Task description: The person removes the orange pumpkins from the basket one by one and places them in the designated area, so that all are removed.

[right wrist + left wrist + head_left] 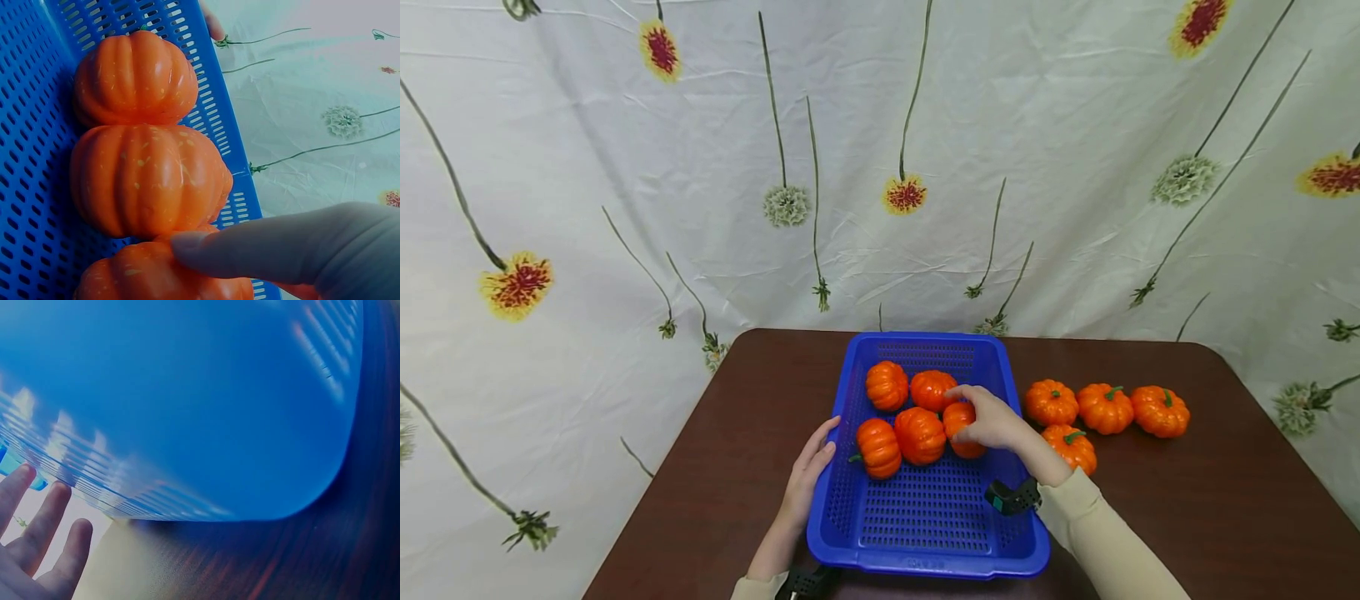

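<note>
A blue plastic basket [925, 563] with slotted sides holds several small orange pumpkins, among them one with its stem toward the left [878, 448]. My right hand [996, 423] reaches in over the basket's right side and grips the rightmost pumpkin [967, 451] between thumb and fingers. In the right wrist view the thumb [250, 250] presses on that pumpkin [137, 276], beside two others in a row. Along the basket's left outer side lies my left hand [808, 479], its fingers [72, 556] extended and spread near the slotted wall [125, 494].
Right of the basket, several more pumpkins stand on the dark brown table [1195, 517]: three in a row, such as the middle one [1105, 408], and one nearer [1070, 447], partly behind the right forearm. A flower-printed white cloth [850, 250] hangs behind the table.
</note>
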